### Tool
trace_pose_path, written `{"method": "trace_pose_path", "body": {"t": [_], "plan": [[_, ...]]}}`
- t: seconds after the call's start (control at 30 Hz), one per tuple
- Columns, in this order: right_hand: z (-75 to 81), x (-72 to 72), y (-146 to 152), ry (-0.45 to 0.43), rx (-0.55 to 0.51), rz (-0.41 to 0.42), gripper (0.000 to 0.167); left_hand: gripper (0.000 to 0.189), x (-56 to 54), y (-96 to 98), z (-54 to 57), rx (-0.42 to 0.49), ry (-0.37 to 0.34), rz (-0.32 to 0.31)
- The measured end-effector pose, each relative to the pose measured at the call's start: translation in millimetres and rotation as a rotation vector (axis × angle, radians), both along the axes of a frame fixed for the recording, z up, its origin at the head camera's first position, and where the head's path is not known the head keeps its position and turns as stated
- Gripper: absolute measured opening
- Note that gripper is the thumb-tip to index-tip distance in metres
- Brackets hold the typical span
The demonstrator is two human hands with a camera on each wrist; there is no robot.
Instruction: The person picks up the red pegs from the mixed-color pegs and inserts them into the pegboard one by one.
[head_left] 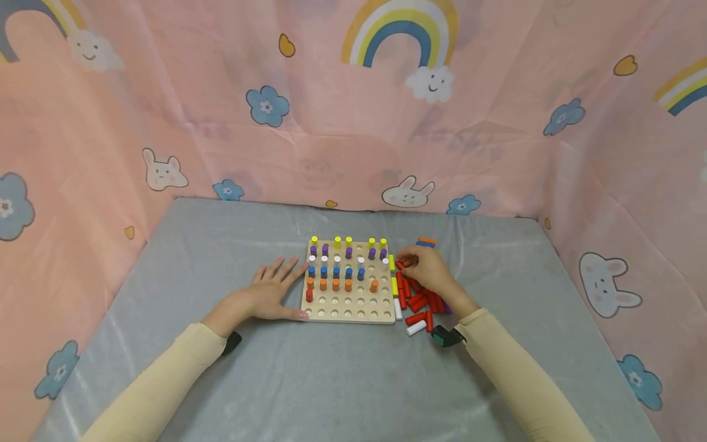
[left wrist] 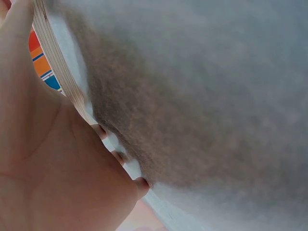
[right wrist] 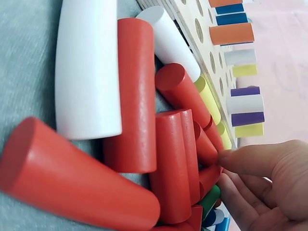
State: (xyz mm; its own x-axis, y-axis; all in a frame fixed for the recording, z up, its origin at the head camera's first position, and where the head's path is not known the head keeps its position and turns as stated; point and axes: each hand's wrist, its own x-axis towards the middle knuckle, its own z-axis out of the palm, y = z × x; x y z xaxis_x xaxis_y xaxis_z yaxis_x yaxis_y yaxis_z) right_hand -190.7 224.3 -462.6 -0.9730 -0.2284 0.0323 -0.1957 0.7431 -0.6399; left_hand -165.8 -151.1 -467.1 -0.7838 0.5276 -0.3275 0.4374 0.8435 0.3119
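A wooden peg board [head_left: 348,317] lies on the grey cloth, with rows of yellow, purple, white, blue and orange pegs standing in its holes. One red peg [head_left: 309,296] stands at the left of the row below the orange ones. My left hand [head_left: 265,298] rests flat with fingers spread, its thumb and fingertips at the board's left edge. To the right of the board, my right hand [head_left: 433,271] reaches over a heap of loose pegs. Its thumb and fingers pinch the end of a red peg [right wrist: 210,177] among them.
Loose red pegs [head_left: 418,302] crowd the board's right side. White pegs [head_left: 416,328] and yellow pegs [head_left: 394,286] lie there too. Beyond the right hand are an orange peg [head_left: 427,240] and a blue peg [head_left: 425,244]. Pink patterned cloth [head_left: 331,147] hangs around the table.
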Motion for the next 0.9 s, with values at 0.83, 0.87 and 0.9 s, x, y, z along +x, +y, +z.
{"method": "trace_pose_path", "body": {"t": [0.83, 0.87, 0.9], "plan": [[-6.3, -4.5, 6.4, -0.04, 0.035, 0.046, 0.027, 0.112, 0.9, -0.7, -3.3, -0.011, 0.013, -0.006], [-6.7, -4.8, 6.6, -0.04, 0.031, 0.045, 0.026, 0.112, 1.0, -0.7, -3.3, -0.011, 0.014, -0.007], [-7.1, -5.0, 6.7, -0.043, 0.028, 0.043, 0.026, 0.111, 1.1, -0.8, -3.3, -0.01, 0.015, -0.007]]}}
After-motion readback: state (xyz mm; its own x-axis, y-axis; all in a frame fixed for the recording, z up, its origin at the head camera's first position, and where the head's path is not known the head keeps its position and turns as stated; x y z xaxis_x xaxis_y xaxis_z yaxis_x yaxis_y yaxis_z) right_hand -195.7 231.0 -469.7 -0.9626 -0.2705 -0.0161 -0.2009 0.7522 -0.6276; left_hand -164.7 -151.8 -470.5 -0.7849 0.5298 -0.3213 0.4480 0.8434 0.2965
